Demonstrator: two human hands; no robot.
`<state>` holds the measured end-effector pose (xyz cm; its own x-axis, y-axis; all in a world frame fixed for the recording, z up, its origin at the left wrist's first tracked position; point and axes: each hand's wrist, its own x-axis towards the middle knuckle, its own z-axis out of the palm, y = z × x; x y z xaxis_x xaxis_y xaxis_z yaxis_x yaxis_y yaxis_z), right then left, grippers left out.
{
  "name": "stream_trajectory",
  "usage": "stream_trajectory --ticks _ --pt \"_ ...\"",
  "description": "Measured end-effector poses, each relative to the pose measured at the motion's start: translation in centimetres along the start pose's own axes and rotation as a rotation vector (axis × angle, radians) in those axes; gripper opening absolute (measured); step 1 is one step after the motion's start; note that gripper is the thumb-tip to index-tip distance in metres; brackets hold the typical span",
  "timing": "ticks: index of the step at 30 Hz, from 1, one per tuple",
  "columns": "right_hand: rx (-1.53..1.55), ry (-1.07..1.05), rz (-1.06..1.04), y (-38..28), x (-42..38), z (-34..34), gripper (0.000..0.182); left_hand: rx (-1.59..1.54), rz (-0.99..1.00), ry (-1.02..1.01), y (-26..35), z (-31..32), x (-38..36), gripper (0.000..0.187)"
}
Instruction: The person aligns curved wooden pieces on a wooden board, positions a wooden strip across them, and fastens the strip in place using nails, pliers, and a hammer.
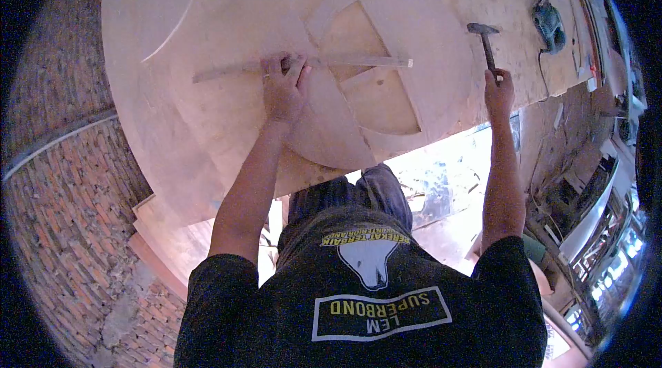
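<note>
My right hand (499,96) is closed round the handle of a hammer (488,51), whose dark head is raised to the right of the cut-out panel. My left hand (283,92) grips a long thin wooden strip (369,60) near its middle, fingers curled over it. Whether a small item is also between those fingers cannot be made out. The strip lies across a pale wooden panel (431,37) with two wedge-shaped openings, and over a rounded board piece (334,134) below. Part of the strip is hidden by the left hand.
A large plywood sheet (172,120) forms the work surface. Near its right side sits a green power tool (548,23) with a cord trailing down. A brick wall (76,209) stands at left. Assorted boards and clutter (586,196) fill the right side.
</note>
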<state>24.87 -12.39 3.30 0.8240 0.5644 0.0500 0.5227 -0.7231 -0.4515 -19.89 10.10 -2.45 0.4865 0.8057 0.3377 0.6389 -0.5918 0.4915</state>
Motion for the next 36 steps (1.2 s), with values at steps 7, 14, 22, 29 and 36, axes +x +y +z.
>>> stream_trajectory --ticks 7,14,22,29,36 --pt "0.409 -0.310 0.034 -13.5 -15.0 2.1 0.034 -0.021 0.033 0.059 -0.2 -0.1 -0.1 0.026" --pt "0.238 -0.298 -0.361 -19.7 -20.0 7.7 0.054 -0.088 0.021 0.047 -0.3 -0.4 0.1 0.026" --pt "0.099 -0.231 -0.422 -21.4 -20.8 8.4 0.052 -0.065 -0.019 0.037 -0.5 -0.1 -0.2 0.025" --pt "-0.008 -0.311 -0.354 -22.7 -21.3 7.2 0.045 -0.067 0.004 0.089 -0.4 -0.2 0.0 0.023" --pt "-0.050 -0.290 -0.388 -21.8 -21.7 7.8 0.047 -0.086 -0.001 0.077 -0.1 -0.7 0.0 0.023"
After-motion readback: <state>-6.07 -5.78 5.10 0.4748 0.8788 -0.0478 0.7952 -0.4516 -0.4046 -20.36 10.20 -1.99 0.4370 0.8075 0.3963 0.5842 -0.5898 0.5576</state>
